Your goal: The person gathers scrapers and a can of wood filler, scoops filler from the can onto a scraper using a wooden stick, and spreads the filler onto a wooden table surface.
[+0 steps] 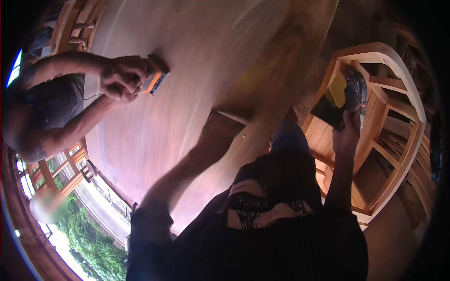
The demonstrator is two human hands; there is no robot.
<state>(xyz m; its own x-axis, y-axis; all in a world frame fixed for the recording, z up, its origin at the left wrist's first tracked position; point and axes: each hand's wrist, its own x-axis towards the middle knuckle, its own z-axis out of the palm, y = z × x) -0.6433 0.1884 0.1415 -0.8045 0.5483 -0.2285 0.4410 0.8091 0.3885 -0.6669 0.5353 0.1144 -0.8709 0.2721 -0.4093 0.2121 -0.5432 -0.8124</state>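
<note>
My left hand [220, 131] reaches over a broad, smooth wooden surface [150, 131]. Its fingers are closed at a flat piece [233, 117] with a pale edge, blurred and too dark to name. Out to the right, my right hand [347, 133] grips a dark tool with a yellow part [336, 91], held up away from the broad wood. Across the surface, another person's two hands [124, 77] hold an orange and black sanding tool [155, 75] against the wood.
At the right stands a slatted wooden frame [408, 84] with a curved rim. Wooden railings [70, 171] and greenery [89, 234] lie at lower left. The co-worker's torso [61, 107] is close at the left edge of the surface.
</note>
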